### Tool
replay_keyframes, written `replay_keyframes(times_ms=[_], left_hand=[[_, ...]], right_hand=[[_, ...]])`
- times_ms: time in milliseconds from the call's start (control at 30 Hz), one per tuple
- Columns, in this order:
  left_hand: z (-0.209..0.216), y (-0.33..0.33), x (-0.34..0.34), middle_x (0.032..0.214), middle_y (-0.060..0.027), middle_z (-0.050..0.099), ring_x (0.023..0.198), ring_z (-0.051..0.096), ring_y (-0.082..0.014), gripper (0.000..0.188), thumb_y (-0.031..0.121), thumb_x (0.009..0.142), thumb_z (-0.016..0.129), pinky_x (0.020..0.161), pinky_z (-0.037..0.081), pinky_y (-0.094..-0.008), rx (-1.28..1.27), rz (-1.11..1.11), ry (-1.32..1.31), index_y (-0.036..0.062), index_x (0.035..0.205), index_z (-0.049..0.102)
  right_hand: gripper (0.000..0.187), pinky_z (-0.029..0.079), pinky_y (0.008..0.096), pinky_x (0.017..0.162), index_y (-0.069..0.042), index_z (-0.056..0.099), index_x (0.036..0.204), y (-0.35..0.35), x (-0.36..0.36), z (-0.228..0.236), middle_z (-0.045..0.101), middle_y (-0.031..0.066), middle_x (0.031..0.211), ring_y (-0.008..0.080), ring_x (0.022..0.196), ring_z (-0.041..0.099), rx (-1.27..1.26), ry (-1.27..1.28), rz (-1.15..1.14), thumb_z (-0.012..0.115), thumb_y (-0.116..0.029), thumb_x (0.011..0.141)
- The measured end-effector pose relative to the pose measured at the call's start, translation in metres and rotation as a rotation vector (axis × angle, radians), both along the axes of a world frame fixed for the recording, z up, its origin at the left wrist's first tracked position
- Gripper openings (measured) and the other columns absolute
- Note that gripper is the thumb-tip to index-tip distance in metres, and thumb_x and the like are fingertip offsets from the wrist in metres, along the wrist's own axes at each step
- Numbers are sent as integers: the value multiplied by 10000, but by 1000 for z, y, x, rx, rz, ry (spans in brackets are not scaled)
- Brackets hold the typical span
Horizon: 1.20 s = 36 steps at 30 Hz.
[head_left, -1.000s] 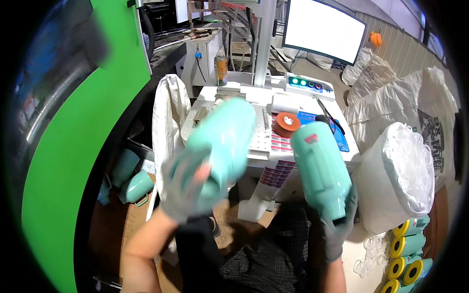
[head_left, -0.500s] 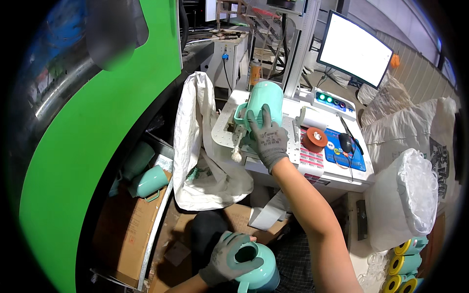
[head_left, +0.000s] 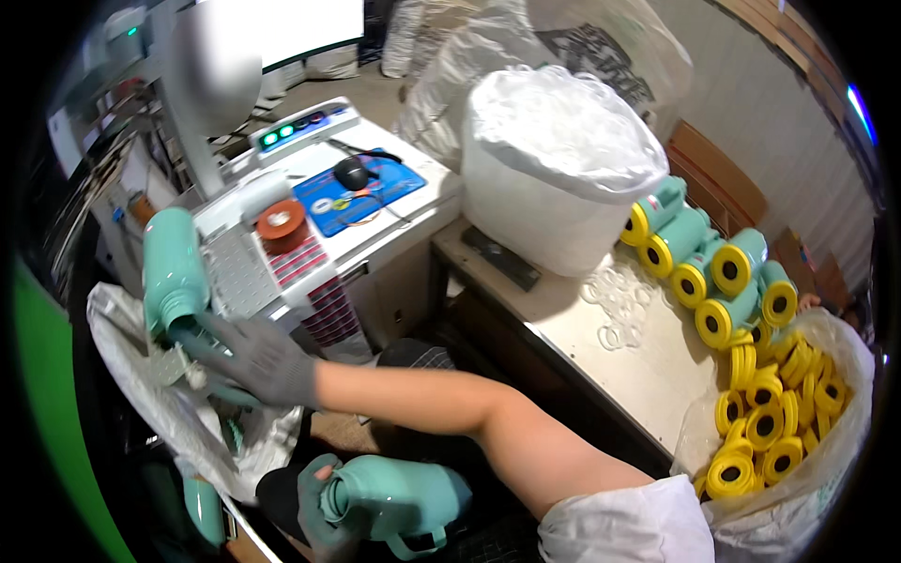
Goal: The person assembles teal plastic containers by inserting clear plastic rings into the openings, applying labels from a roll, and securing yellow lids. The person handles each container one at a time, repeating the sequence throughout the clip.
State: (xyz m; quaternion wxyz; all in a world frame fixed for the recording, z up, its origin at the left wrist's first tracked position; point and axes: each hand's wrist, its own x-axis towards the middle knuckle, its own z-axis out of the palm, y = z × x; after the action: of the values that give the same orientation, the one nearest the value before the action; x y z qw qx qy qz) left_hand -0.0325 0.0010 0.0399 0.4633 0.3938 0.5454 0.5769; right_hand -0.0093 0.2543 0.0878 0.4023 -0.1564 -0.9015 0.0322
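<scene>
A mint-green flask jug (head_left: 399,493) with a side handle lies tilted across my lap, its open mouth toward the left. My gloved left hand (head_left: 317,511) grips it around the neck end, the thumb beside the mouth. Another mint-green flask jug (head_left: 175,267) lies on the perforated metal plate (head_left: 235,272) of the machine table, mouth toward me. My gloved right hand (head_left: 258,361) reaches to that mouth with its fingers stretched out. The fingertips overlap the rim; whether they go inside is hard to see. Below hangs an open white woven sack (head_left: 155,385).
An orange-brown tape roll (head_left: 282,225), a label sheet (head_left: 328,314) and a black mouse (head_left: 351,173) lie on the table. Rightward stand a large white bag of clear rings (head_left: 563,159), several flasks with yellow ends (head_left: 680,244) and a bag of yellow caps (head_left: 765,422).
The view has swung to the right, bringing the flasks and yellow caps into fuller sight. My right hand has slid from the upper flask's side to its mouth. The lap flask now lies more sideways.
</scene>
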Motion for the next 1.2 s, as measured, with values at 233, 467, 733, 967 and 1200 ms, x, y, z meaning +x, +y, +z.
replay_keyframes(times_ms=[233,467,733,967,1200], left_hand=[[24,14,2,1408,-181,613,1272,567,-312,759,294,850,794,1135,413,-438,65,-185,327,-66,1462,527],[15,24,-3,1484,-187,535,1323,527,-342,798,355,892,770,1134,422,-474,25,-150,257,-13,1530,462],[30,40,31,1496,-167,504,1303,531,-323,675,265,960,708,1121,444,-467,-10,-215,281,6,1530,456],[23,31,43,1473,-150,518,1287,541,-312,634,204,977,675,1102,466,-456,-56,-141,214,25,1539,442],[34,51,54,1484,-148,524,1296,543,-313,635,166,963,679,1097,473,-461,-97,-223,187,26,1537,447]], right_hand=[[541,535,497,1017,-71,644,1373,-101,356,-89,639,207,1348,395,1192,655,-302,51,-669,790,-295,902],[515,522,401,987,-7,606,1351,-195,636,-88,653,175,1251,298,1132,630,-113,551,-1634,782,-165,893],[980,389,513,1151,-251,371,1620,-254,798,-28,411,220,1590,390,1341,536,-537,-284,-2486,863,-442,795],[731,470,477,958,-218,582,1469,-304,804,-115,590,115,1199,317,1143,596,-321,-346,-2133,813,-221,775],[423,477,460,811,-238,742,1204,-295,670,-93,578,68,947,304,893,600,-72,-364,-1495,743,-161,788]])
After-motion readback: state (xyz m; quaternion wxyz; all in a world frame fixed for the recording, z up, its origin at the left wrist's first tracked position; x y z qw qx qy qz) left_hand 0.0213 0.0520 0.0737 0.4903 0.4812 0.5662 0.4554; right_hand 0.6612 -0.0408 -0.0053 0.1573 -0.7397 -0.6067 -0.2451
